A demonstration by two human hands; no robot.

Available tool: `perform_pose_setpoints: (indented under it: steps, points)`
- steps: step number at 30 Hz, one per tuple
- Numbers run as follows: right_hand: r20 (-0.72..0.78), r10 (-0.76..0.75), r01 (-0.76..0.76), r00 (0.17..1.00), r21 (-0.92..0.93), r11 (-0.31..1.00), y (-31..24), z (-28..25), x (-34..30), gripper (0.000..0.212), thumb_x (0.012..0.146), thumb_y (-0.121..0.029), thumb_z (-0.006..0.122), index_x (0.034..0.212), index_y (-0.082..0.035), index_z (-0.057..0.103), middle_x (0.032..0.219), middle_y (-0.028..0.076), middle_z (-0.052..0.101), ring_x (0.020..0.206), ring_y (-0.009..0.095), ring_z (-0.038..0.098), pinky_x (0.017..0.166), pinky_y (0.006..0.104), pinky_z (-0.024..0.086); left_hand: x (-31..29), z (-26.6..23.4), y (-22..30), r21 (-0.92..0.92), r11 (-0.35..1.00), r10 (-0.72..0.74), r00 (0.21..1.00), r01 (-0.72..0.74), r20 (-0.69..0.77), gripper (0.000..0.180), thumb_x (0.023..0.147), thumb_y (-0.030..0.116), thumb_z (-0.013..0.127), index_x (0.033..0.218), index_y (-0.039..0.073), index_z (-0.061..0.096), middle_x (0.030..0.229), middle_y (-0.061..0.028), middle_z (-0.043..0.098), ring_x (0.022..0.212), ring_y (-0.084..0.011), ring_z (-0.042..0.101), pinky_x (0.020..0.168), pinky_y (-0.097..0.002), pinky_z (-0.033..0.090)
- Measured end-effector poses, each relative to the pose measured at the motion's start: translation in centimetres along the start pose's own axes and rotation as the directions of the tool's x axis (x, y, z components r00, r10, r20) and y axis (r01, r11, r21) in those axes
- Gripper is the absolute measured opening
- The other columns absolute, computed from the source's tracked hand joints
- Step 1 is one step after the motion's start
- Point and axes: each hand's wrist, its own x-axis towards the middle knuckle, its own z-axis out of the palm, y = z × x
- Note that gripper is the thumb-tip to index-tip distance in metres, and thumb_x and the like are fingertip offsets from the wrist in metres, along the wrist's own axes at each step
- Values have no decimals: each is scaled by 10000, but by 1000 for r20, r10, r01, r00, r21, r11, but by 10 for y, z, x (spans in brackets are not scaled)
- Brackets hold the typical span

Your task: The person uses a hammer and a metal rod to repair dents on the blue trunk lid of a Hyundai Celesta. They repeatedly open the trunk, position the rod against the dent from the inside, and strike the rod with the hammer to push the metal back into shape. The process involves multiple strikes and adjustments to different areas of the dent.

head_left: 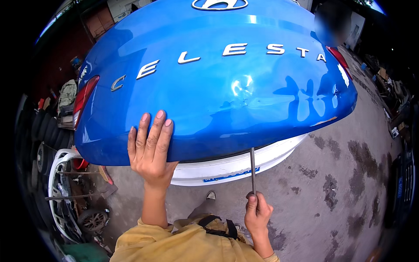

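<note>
Fingers of your left hand lie spread and flat on the glossy blue painted metal car boot lid, near its lower left edge, gripping nothing. Your right hand is closed in a fist around the lower end of a thin, straight grey metal rod, thumb on top. That rod stands nearly upright, its upper tip reaching the lid's bottom edge, where the smooth white bumper panel curves beneath. A shallow dent wrinkles the lid's shiny surface near the middle, well right of your left fingertips. Below lies stained grey concrete ground.
</note>
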Motion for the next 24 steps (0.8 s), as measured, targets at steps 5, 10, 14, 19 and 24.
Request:
perform_pose_setpoints:
  steps: [5, 10, 14, 19, 24]
  points:
    - [-5, 17, -17, 1000, -6, 1000, -3, 7, 14, 314, 1034, -255, 540, 868, 1, 615, 529, 44, 498, 455, 129, 510, 457, 284, 363, 4, 9, 0, 34, 999, 1, 1000, -2, 31, 472, 860, 334, 753, 1261, 106, 658, 1320, -113, 663, 1297, -351, 572, 1111, -503, 375]
    - [-19, -39, 37, 999, -76, 996, 3, 10, 21, 301, 1014, -245, 541, 863, -1, 631, 538, 65, 512, 447, 168, 521, 465, 308, 397, -6, 24, -1, 46, 998, -30, 998, 33, -61, 396, 908, 418, 710, 1210, 165, 667, 1265, -88, 695, 1276, -336, 592, 1116, -488, 392]
    - [-61, -82, 76, 995, -93, 993, 0, 19, 20, 298, 993, -231, 547, 836, 7, 633, 557, 81, 549, 457, 200, 555, 488, 319, 425, -4, 20, -6, 73, 997, 33, 999, -30, -40, 433, 898, 336, 719, 1228, 66, 643, 1251, -179, 684, 1232, -413, 607, 1069, -539, 427]
    - [-162, -210, 189, 964, -137, 972, 26, 36, 22, 320, 990, -227, 534, 788, 5, 622, 551, 70, 554, 448, 200, 566, 477, 305, 419, -8, 21, -7, 114, 992, 61, 996, -55, -57, 496, 931, 471, 663, 1267, 109, 615, 1278, -143, 677, 1257, -403, 592, 1104, -538, 393]
    - [-63, -124, 117, 990, -95, 989, 11, 22, 22, 219, 967, -162, 582, 861, 22, 634, 562, 86, 575, 458, 235, 589, 465, 313, 432, 1, 20, -5, 63, 998, 15, 999, -12, -45, 457, 932, 470, 661, 1232, 125, 654, 1277, -98, 687, 1255, -359, 603, 1118, -498, 388]
